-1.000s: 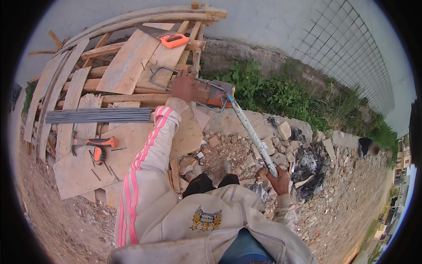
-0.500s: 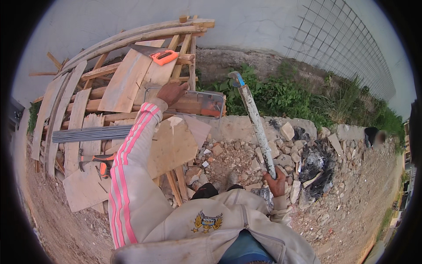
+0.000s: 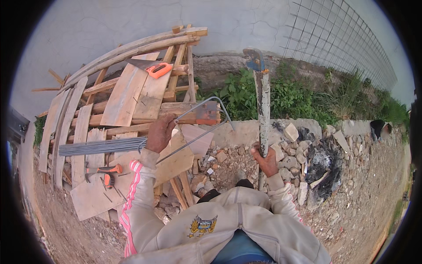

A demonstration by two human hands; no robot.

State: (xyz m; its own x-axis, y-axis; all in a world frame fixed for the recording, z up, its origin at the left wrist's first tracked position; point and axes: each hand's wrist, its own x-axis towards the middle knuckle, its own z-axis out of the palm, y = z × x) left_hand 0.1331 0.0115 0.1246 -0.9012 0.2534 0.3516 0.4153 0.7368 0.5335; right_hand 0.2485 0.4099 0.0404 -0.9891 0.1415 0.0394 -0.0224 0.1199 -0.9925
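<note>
My left hand (image 3: pixel 160 134) is closed around a thin bent steel rod (image 3: pixel 203 102), an angular loop like a rebar stirrup. The loop is raised above the wooden stack and tilted. In my right hand (image 3: pixel 265 162) is a rebar bending bar, a long pipe (image 3: pixel 263 105) with flaking white paint and a hooked blue head (image 3: pixel 253 59). It stands nearly upright, its head pointing away from me, and my fingers wrap its lower part. Left of my left hand lies a bundle of grey steel rods (image 3: pixel 99 147) across the boards.
A stack of planks and poles (image 3: pixel 125 97) carries a handsaw (image 3: pixel 157 69) with an orange handle, a claw hammer (image 3: pixel 105 169), a tape measure (image 3: pixel 108 181) and loose nails. Rubble (image 3: pixel 285 160), a low concrete edge (image 3: pixel 237 132), green weeds (image 3: pixel 241 90) and a wire mesh (image 3: pixel 338 37) against the wall lie ahead and right.
My left hand has come nearer to me, lifting and turning the bent rod. The bending bar has swung from leaning left to nearly upright, its head rising farther away.
</note>
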